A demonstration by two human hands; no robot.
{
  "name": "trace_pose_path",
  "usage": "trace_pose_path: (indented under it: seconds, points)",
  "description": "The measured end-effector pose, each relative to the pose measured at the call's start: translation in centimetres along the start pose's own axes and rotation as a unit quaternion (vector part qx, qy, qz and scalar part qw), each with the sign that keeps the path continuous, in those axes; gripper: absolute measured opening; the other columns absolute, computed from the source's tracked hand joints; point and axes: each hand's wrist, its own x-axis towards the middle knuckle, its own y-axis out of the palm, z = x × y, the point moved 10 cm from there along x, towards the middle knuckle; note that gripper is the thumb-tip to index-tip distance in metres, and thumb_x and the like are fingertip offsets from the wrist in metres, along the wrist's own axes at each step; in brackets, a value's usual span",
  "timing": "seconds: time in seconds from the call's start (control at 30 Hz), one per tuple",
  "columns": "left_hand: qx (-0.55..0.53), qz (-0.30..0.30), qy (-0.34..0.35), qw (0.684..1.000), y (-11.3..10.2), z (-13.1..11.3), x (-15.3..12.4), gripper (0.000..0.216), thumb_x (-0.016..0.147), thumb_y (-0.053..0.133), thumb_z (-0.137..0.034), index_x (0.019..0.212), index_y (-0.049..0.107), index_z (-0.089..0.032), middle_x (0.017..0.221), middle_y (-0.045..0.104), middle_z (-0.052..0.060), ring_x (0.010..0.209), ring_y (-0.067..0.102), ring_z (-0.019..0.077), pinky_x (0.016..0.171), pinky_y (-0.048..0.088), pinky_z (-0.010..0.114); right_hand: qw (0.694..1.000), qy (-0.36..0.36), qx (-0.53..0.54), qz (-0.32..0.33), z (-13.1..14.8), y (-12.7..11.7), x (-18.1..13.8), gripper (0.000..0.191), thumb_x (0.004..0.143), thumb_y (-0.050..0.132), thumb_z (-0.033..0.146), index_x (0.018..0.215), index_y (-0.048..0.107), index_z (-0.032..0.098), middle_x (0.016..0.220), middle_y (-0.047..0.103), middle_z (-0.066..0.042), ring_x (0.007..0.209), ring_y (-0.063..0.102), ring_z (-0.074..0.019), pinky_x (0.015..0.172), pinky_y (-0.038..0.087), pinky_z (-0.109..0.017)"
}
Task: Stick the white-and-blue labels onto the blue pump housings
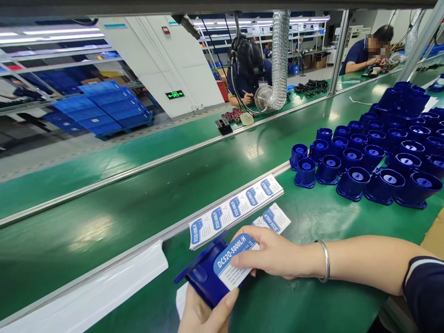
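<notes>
I see the left hand (212, 311) clasping a dark blue, flanged plastic housing (203, 276) above the glossy green surface (308, 213), while the right hand's (272, 249) grip holds a blue-and-white printed label (226, 262) against its side. Uneven pressure could crease the label or set it crooked; a slipping left hand could let the housing twist underneath.

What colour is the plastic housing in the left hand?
The plastic housing is deep blue; it shows best in the head view.
</notes>
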Motion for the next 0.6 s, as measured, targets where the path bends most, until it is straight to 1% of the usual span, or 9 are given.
trace_pose_path:
  seconds: [0.1, 0.23, 0.37, 0.47, 0.6]
  points:
    - [-0.001, 0.005, 0.0, 1.0, 0.1, 0.0, -0.1, 0.087, 0.052, 0.093, -0.04, 0.133, 0.061, -0.03, 0.126, 0.07, 0.006, 0.129, 0.055, 0.0381, 0.113, 0.043, 0.047, 1.0, -0.008, 0.005, 0.001, 0.1, 0.0, 0.0, 0.021, 0.074, 0.07, 0.028, 0.086, 0.055, 0.02, 0.068, 0.054, 0.006, 0.058, 0.049, -0.0103, 0.054, 0.041, -0.022]
    - [-0.017, 0.02, 0.003, 1.0, 0.4, -0.1, -0.1, 0.08, 0.058, 0.091, -0.038, 0.132, 0.061, -0.03, 0.128, 0.069, 0.006, 0.131, 0.053, 0.0378, 0.115, 0.041, 0.05, 1.0, -0.018, 0.007, 0.004, 0.3, 0.0, 0.0, 0.02, 0.075, 0.07, 0.028, 0.086, 0.055, 0.019, 0.068, 0.055, 0.005, 0.058, 0.049, -0.0101, 0.054, 0.041, -0.022]
    - [-0.084, 0.044, 0.004, 0.996, 0.8, 0.1, 0.1, 0.067, 0.071, 0.083, -0.036, 0.134, 0.061, -0.026, 0.127, 0.07, 0.008, 0.128, 0.056, 0.0362, 0.114, 0.042, 0.049, 1.0, -0.02, 0.005, 0.003, 0.4, 0.0, -0.2, 0.023, 0.076, 0.073, 0.03, 0.085, 0.056, 0.018, 0.072, 0.056, 0.004, 0.062, 0.05, -0.011, 0.055, 0.042, -0.022]
    - [-0.142, 0.061, -0.001, 0.988, 1.0, 0.5, 0.3, 0.059, 0.081, 0.073, -0.039, 0.137, 0.059, -0.026, 0.127, 0.07, 0.008, 0.125, 0.059, 0.033, 0.111, 0.045, 0.047, 1.0, -0.021, 0.005, -0.003, 0.6, 0.0, -0.6, 0.026, 0.077, 0.076, 0.032, 0.086, 0.056, 0.018, 0.075, 0.055, 0.003, 0.066, 0.051, -0.0121, 0.056, 0.042, -0.022]
    - [-0.176, 0.069, -0.005, 0.982, 0.9, 0.9, 0.6, 0.054, 0.088, 0.066, -0.043, 0.139, 0.058, -0.027, 0.127, 0.07, 0.007, 0.125, 0.058, 0.0312, 0.107, 0.047, 0.045, 1.0, -0.016, 0.005, -0.004, 0.4, 0.1, -1.0, 0.024, 0.081, 0.074, 0.031, 0.09, 0.058, 0.017, 0.08, 0.056, 0.002, 0.07, 0.051, -0.0121, 0.058, 0.044, -0.022]
